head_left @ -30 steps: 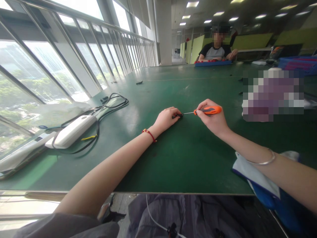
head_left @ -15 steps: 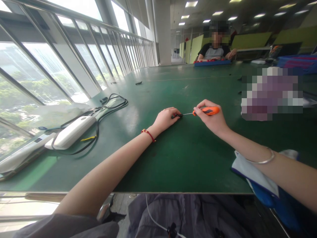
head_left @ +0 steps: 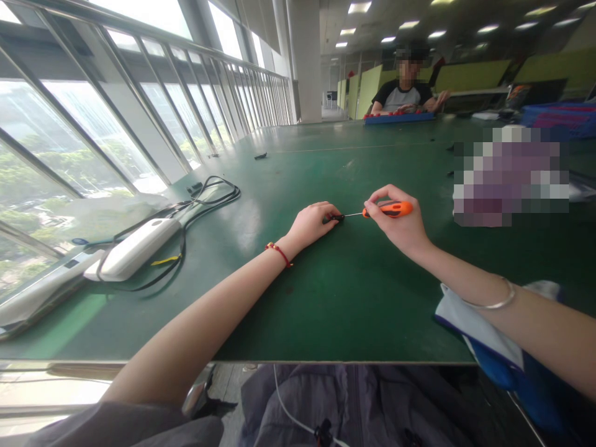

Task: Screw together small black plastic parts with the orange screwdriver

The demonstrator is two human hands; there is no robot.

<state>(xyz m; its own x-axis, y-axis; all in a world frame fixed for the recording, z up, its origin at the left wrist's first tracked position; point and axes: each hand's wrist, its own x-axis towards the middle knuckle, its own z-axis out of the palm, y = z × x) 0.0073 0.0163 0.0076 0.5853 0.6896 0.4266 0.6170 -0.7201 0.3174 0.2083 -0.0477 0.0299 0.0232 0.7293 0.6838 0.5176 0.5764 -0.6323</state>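
Screwdriver point(head_left: 388, 209) right of small part point(head_left: 336, 218), on table point(head_left: 354, 298).

Screwdriver point(head_left: 390, 209): small, orange handle with a dark grey inset, thin bare metal shaft. It lay nearly level, just above the table point(head_left: 354, 292), handle to the right, shaft pointing left. The handle sat in the grip of the right hand point(head_left: 401, 225), fingers wrapped over the top, butt end sticking out. The tip met the small black part point(head_left: 336, 218). That part: tiny, dark, shape too small to tell, low on the green table, pinched by the left hand point(head_left: 311, 225) and mostly covered by it.
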